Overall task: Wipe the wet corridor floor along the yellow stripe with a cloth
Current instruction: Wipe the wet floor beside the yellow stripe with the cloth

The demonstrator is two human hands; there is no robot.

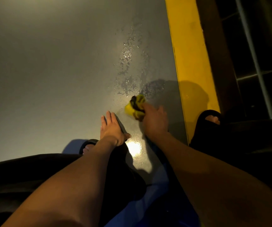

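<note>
Looks like dim building corridor: smooth grey floor [50,63], painted yellow stripe [189,46], metal railing [255,63] seen alongside.

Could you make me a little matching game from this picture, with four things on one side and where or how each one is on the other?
Things:
1. cloth
2. left hand
3. yellow stripe
4. water droplets

States or places:
A. lies flat on the grey floor, fingers straight
B. runs along the right edge of the floor
C. bunched up in the right hand
D. scattered on the floor ahead of the cloth

Pairs: 1-C, 2-A, 3-B, 4-D
</note>
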